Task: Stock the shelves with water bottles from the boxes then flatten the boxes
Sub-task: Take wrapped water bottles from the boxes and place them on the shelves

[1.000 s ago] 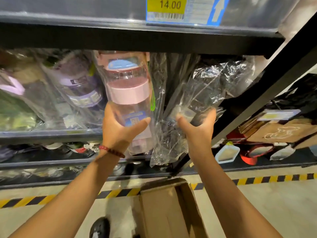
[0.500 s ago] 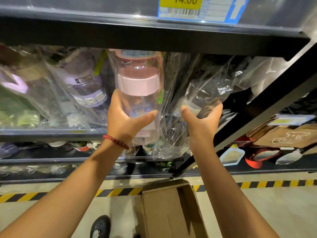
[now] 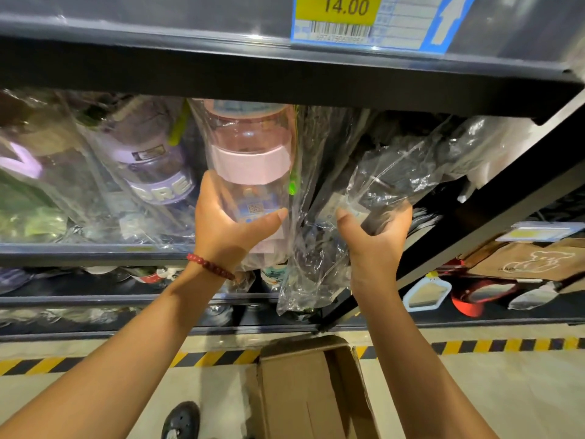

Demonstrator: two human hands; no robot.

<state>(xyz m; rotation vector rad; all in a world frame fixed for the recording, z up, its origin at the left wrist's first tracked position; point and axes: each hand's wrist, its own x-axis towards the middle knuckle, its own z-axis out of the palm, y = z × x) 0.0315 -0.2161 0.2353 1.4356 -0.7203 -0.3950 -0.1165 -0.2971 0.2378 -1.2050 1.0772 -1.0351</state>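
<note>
My left hand (image 3: pixel 231 226) grips the lower body of a pink water bottle (image 3: pixel 250 160) in a clear plastic bag, held upright at the front of the shelf (image 3: pixel 95 250), its cap under the shelf above. My right hand (image 3: pixel 376 236) grips a dark bottle in a crinkled clear bag (image 3: pixel 389 179), tilted to the right beside the pink one. A purple bottle (image 3: pixel 155 172) in plastic stands on the shelf to the left. An open cardboard box (image 3: pixel 310 391) sits on the floor below my arms; its inside looks bare.
The upper shelf edge (image 3: pixel 285 74) carries a yellow 14.00 price tag (image 3: pixel 348 14). A black upright post (image 3: pixel 443 255) slants at the right. Lower shelves hold more wrapped goods, a red item (image 3: pixel 468 299) and brown boxes (image 3: pixel 522 261). Yellow-black floor tape (image 3: pixel 506 345) runs along the shelf base. My shoe (image 3: pixel 180 419) is by the box.
Both hands have pushed their bagged bottles upward and deeper into the shelf; the pink bottle's cap now sits under the upper shelf edge. The view has moved closer.
</note>
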